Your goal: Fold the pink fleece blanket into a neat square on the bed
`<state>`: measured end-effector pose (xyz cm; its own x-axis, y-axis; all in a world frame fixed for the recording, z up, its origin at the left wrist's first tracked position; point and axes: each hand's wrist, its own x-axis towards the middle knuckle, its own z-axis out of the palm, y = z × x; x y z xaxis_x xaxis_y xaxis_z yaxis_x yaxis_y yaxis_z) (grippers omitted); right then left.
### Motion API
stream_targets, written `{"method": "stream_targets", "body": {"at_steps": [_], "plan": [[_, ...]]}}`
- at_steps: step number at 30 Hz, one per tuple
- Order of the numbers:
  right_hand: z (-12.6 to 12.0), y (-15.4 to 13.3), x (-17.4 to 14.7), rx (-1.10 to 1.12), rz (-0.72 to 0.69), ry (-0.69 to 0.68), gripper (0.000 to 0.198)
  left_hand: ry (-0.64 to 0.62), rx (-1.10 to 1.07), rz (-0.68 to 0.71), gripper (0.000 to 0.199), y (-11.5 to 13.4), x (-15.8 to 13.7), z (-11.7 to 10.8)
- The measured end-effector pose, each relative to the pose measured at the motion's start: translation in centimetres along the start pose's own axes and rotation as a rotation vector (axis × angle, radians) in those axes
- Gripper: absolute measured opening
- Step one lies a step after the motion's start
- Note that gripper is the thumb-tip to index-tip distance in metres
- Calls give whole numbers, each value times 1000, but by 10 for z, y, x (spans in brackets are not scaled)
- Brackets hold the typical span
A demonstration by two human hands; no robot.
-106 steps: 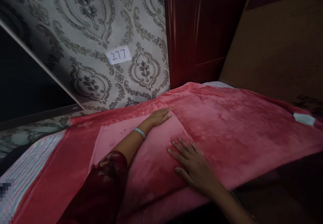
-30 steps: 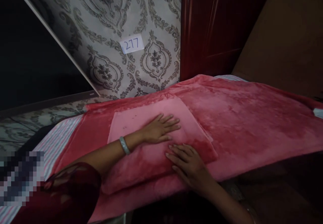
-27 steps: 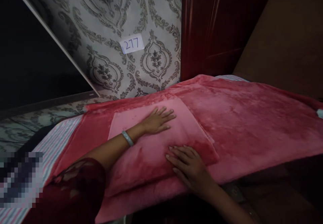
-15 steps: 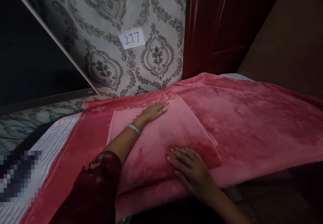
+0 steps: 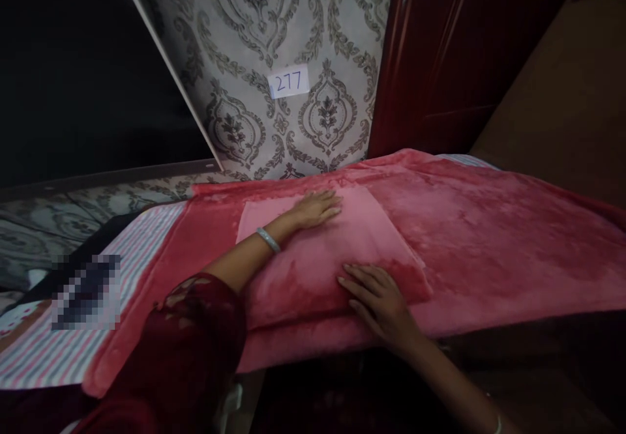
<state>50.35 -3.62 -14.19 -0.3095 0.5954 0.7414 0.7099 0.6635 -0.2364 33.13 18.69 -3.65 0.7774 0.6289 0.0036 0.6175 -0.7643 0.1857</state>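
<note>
A folded pink plush cloth (image 5: 313, 251) lies flat on a larger red-and-pink plush blanket (image 5: 503, 225). Whether the two are one piece, I cannot tell. My left hand (image 5: 315, 208) rests palm down on the cloth's far part, fingers stretched out. A grey bracelet circles that wrist, and a dark red sleeve covers the upper arm. Nearer to me, my right hand (image 5: 379, 300) lies with fingers spread on the cloth's near red-patterned part. Neither hand grips anything. The cloth's right edge shows as a straight slanting line.
A striped sheet (image 5: 139, 245) shows beneath the blanket at the left. Behind stand a patterned wall (image 5: 259, 10) with a paper marked 277 (image 5: 289, 82), a dark screen (image 5: 98, 82) and a dark red wooden panel (image 5: 440, 62). The blanket's near edge hangs over a dark area.
The view has swung left, so everything sits further right in the picture. Both hands stay on the cloth, open, with the left fingers slightly shifted.
</note>
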Motion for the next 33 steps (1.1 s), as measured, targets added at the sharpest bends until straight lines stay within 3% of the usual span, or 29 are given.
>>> {"method": "stream_targets", "body": {"at_steps": [5, 8, 11, 18, 24, 28, 33], "plan": [[8, -31, 25, 69, -101, 16, 35, -68, -208, 300, 69, 40, -81, 4], [22, -48, 36, 128, -148, -61, 33, -162, -187, 338, 68, 57, -123, 12], [36, -55, 33, 92, -131, -111, 36, -171, -137, 293, 67, 47, -141, 19], [43, -54, 20, 30, -116, -144, 40, -56, 64, 83, 64, -41, -110, 15], [42, -53, 19, 28, -108, -127, 41, -37, -3, -199, 63, -105, -80, 5], [41, -51, 18, 14, -131, -147, 42, 29, -55, -242, 64, -123, -78, 11], [43, -50, 16, 1, -117, -177, 45, 84, -37, -275, 62, -120, -84, 18]]}}
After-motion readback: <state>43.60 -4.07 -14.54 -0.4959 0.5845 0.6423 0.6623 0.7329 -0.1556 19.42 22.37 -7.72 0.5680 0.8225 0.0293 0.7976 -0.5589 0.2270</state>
